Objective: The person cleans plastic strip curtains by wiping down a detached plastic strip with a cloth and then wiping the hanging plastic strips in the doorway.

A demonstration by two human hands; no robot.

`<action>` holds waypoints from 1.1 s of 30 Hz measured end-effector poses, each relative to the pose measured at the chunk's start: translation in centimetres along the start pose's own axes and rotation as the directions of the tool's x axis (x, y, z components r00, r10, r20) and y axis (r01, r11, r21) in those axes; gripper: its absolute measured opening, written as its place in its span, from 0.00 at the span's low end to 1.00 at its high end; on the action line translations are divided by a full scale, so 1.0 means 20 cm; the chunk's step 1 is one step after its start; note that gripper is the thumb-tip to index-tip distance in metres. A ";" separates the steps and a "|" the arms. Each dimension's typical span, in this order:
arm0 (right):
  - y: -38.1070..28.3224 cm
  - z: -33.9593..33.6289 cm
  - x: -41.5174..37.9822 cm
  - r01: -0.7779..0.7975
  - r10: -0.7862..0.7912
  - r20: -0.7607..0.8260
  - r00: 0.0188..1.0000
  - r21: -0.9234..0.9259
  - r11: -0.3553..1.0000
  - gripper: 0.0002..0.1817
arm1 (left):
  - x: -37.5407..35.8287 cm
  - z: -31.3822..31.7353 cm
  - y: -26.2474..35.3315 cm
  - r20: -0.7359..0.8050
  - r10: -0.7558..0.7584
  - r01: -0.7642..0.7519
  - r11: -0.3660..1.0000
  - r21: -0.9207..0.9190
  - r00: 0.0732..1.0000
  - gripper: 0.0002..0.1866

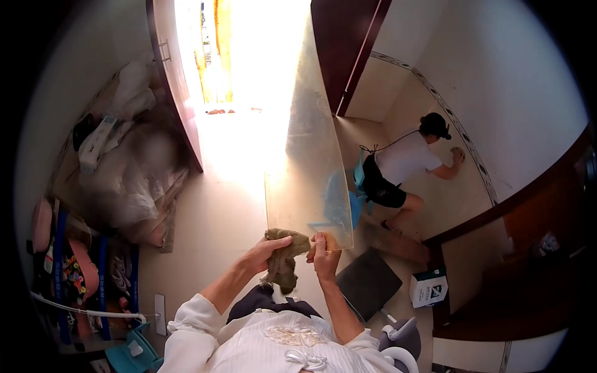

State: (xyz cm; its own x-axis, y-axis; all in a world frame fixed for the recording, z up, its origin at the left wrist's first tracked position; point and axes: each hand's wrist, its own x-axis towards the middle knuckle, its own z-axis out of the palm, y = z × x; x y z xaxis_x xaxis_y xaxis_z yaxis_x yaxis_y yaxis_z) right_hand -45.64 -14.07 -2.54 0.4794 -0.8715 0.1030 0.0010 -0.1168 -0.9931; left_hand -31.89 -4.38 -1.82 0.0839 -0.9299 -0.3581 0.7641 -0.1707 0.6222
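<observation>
Read from the person's hands as the clock's centre, blue-edged storage bags (pixel 130 276) stand at 9 o'clock, stuffed with small things too jumbled to name. A plastic-wrapped heap (pixel 134 174) crowds 10 o'clock, and a teal stool-like item (pixel 130 348) sits low at 8. At 11 o'clock an open door (pixel 177 81) juts inward beside the glaring doorway.

At the centre the left hand (pixel 264 253) grasps a bunched, olive-brown cloth (pixel 282 273), thumb on top, at the near edge of a clear sheet (pixel 305 168). The cloth's loose end hangs toward 6 o'clock, while the sheet runs out to 12 and overlaps the view of the floor (whether cloth and sheet touch cannot be told). The right hand (pixel 324 256) is clenched on the sheet's near edge, close to its right corner.

Just past that edge, a blue object (pixel 356 209) at 2 o'clock is partly covered by the sheet. A dark flat panel (pixel 371 286) lies at 4 o'clock. Between 1 and 2, a co-worker (pixel 398 158) bends low, one hand at the wall. Between 3 and 4 stands a white box (pixel 429 289), next to dark red woodwork (pixel 497 298)
</observation>
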 end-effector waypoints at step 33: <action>0.04 0.05 -0.15 -0.147 0.149 0.044 0.988 -0.050 0.988 0.15 | 0.68 0.02 0.92 -0.325 0.822 -0.141 0.432 0.891 0.468 0.23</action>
State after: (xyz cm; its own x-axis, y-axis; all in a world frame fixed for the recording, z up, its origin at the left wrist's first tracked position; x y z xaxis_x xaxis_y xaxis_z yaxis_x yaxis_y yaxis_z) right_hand -46.09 -11.08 -3.63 0.5120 -0.8576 -0.0486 -0.1136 -0.0115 -0.9935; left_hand -16.97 -20.35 5.07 0.8750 -0.4697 0.1175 -0.2513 -0.2331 0.9394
